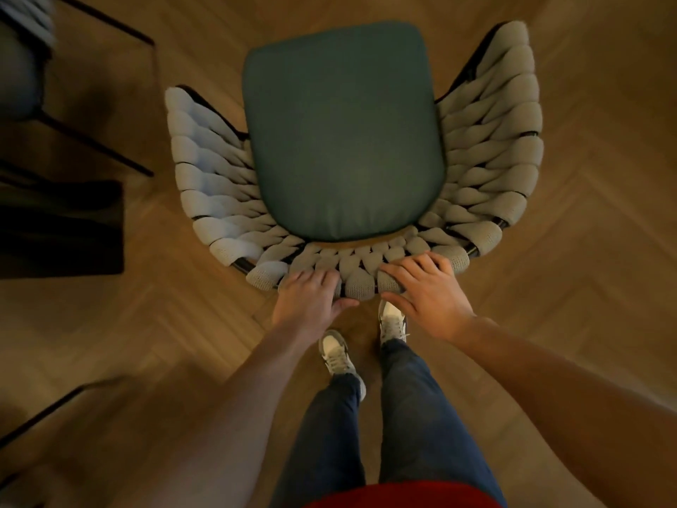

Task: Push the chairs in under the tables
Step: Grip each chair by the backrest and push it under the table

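A chair (344,141) with a dark green seat cushion (342,130) and a curved backrest (361,273) of thick woven grey cord is seen from above, standing on a herringbone wood floor (568,251). No table is seen in front of it. The top of the backrest is gripped by 2 hands: the left hand (311,298) is curled over the rim, thumb behind, and the right hand (426,291) is laid over it with fingers bent across the weave. 2 sneakers (392,320) and blue jeans (414,416) are seen just behind the chair. Dark furniture (62,229) is seen at the left edge, blurred.
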Demonstrator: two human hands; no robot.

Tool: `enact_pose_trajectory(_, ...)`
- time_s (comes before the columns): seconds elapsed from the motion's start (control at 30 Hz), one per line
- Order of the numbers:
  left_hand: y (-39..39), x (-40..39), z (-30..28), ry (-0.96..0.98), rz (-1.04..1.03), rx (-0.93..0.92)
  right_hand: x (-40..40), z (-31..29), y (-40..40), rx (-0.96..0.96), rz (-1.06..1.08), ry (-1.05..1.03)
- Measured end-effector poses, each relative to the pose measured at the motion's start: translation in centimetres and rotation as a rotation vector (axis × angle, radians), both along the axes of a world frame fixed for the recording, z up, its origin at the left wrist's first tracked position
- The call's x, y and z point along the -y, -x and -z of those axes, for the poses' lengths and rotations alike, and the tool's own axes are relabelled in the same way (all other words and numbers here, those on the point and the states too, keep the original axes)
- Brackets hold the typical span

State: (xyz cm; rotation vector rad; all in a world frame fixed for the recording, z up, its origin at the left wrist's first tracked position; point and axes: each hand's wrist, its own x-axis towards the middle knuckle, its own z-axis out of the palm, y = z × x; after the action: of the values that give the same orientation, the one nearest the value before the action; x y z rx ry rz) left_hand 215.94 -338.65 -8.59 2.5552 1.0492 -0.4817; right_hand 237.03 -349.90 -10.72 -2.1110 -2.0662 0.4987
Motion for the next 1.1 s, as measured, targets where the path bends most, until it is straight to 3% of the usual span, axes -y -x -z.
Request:
enact_pose_trajectory(0.6,-5.4,-3.6,-0.4,-0.073,-0.494,0.025,-16.3,0.0,-8.5,0.040,-0.524,0.027)
enact_pose_trajectory(1.1,-10.4,-5.9,0.1,-0.120,-0.666,-0.003,-23.5,0.7,-13.2,0.065,-0.748,0.014)
